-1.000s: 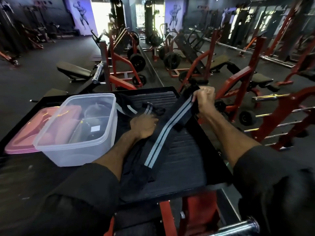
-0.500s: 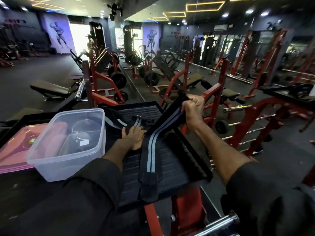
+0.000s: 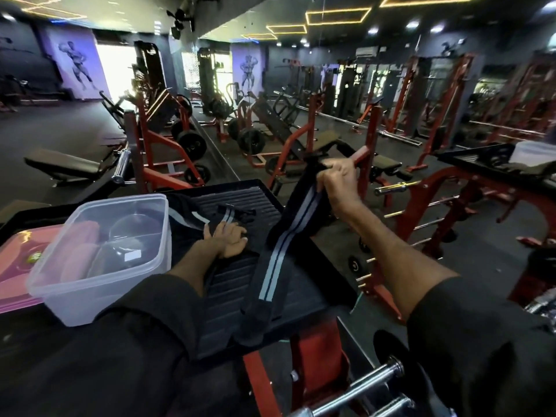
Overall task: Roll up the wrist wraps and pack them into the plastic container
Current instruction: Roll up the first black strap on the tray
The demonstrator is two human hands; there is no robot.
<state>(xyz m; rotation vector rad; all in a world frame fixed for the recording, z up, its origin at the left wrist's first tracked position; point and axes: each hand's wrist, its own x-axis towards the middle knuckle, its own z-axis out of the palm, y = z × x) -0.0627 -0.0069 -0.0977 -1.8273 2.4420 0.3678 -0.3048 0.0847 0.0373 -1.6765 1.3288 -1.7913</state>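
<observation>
Head view: the right grip (image 3: 340,185) is clamped round the top end of the long wrist wrap (image 3: 279,257), fingers curled tight, raised off the counter toward 1 o'clock. From that fist the wrap runs straight and unrolled down toward 6 o'clock, grey stripes showing. Its lower end lies on the counter (image 3: 228,290) near the front edge.

The left grip (image 3: 225,240) lies at the centre, fingers apart and flat, palm down on dark fabric, pinching nothing. Just past its fingertips, toward 12 o'clock, a second wrist wrap (image 3: 227,209) lies loose on the ribbed surface, also unrolled. More striped strap (image 3: 188,216) trails at 11 o'clock toward the container. Whether it belongs to that same wrap I cannot tell.

The plastic container (image 3: 99,299) stands open at 9 o'clock, well apart from the held wrap. A pink lid (image 3: 15,266) sits at its left side, beside or partly under it. Dim shapes show through the clear walls, but no striped wrap that I can make out.

By my judgement the task is near its start: no wrap is rolled and none is packed. The held wrap looks pulled taut, ready to be rolled from one end. What is left is to roll it, roll the other, and set both in the container.
</observation>
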